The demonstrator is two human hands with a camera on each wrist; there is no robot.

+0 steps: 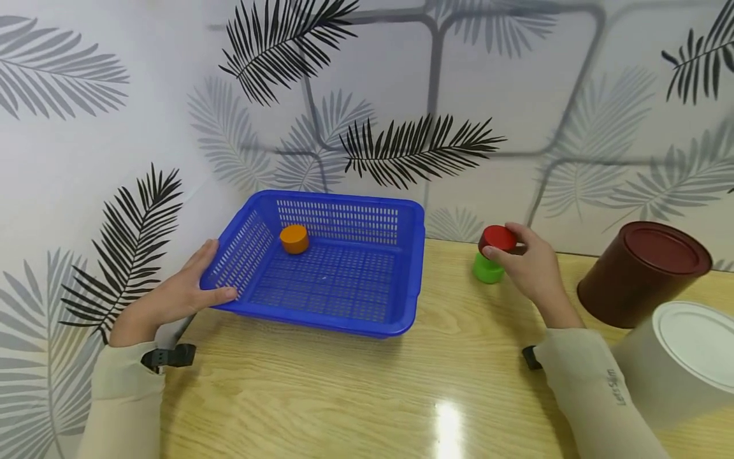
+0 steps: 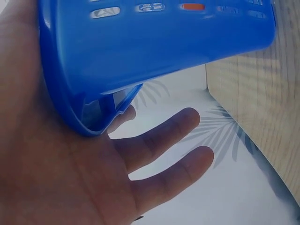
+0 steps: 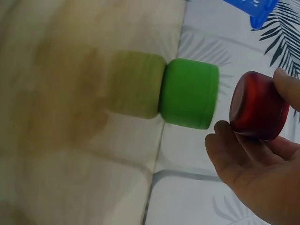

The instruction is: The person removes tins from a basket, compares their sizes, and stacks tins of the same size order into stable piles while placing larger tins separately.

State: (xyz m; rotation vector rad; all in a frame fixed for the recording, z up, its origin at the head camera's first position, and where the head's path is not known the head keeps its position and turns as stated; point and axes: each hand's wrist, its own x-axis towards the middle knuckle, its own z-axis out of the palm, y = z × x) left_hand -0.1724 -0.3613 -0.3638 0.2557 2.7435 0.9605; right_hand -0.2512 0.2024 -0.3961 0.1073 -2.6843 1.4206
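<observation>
My right hand (image 1: 534,264) pinches a small red round container (image 1: 497,238) between thumb and fingers. Below it, a green round container (image 1: 489,270) stands on the table. The right wrist view shows a gap between the red container (image 3: 259,106) and the top of the green one (image 3: 190,93). A blue plastic basket (image 1: 323,324) stands at the centre left, with an orange round container (image 1: 295,240) in its back left corner. Against the basket's left rim rests the palm of my left hand (image 1: 178,294); its fingers are stretched out in the left wrist view.
At the right stand a large dark red lidded canister (image 1: 636,280) and, nearer, a large white lidded one (image 1: 676,366), close to my right sleeve. Behind the wooden table (image 1: 321,395) rises a wall covering (image 1: 378,76) with leaf patterns.
</observation>
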